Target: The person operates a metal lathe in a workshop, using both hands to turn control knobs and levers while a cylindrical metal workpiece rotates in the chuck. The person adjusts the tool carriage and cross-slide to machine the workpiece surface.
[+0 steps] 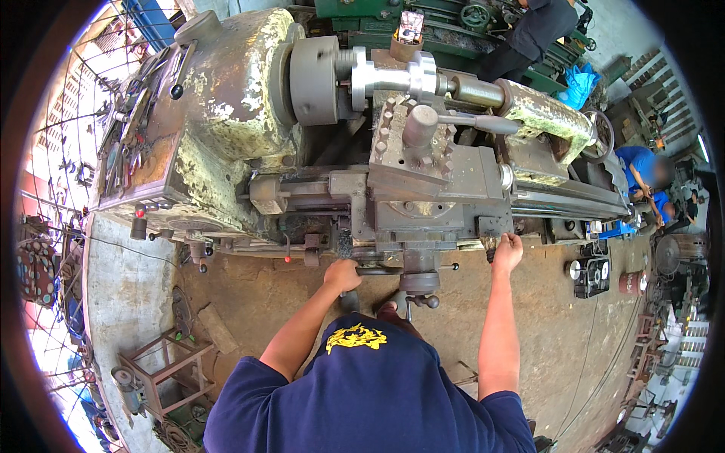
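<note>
In front of me stands a large worn lathe with a grey chuck (313, 81). A shiny stepped metal workpiece (391, 80) runs from the chuck to the tailstock (545, 121). My left hand (343, 276) is closed around the left end of a dark handle bar (380, 270) at the carriage's front. My right hand (507, 254) is closed at a small dark lever (491, 255) on the carriage's right side; its fingers partly hide it. Between and beyond my hands sits the tool post (420, 132), with a long clamping handle (479, 121) pointing right.
Assorted hand tools (136, 128) lie on the headstock at left. A phone (410, 27) stands behind the workpiece. One person (538, 34) is beside a green machine at the back; others in blue (640, 167) sit far right. A metal frame stand (168, 370) is lower left.
</note>
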The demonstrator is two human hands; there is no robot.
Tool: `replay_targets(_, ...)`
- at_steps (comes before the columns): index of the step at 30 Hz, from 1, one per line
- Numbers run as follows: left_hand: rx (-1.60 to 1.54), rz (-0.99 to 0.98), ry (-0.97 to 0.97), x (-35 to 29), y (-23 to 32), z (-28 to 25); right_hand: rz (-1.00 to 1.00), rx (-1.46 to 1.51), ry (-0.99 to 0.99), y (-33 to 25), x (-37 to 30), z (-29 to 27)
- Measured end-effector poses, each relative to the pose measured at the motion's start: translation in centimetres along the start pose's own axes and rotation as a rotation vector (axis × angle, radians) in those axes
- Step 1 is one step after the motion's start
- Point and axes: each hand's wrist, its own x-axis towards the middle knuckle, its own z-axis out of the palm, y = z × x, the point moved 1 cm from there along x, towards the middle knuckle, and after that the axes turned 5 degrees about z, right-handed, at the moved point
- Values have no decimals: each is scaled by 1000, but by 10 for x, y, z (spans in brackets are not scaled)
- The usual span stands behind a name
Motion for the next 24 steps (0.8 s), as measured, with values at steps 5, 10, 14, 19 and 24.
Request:
replay_targets(5,-29,0,16,-1,1,-1,-23,-44,22,-2,0,0)
replay_targets(10,-17,16,35,0,2,-2,-63,-97,29,3,3,1)
replay_targets(14,-11,62,112,-1,3,0,198,375,-72,23,14,-5)
replay_targets(19,3,113,181,-1,6,2,720,1001,-131,73,10,-3)
replay_targets(24,6,15,145,2,8,5,734,20,-400,146,-34,31)
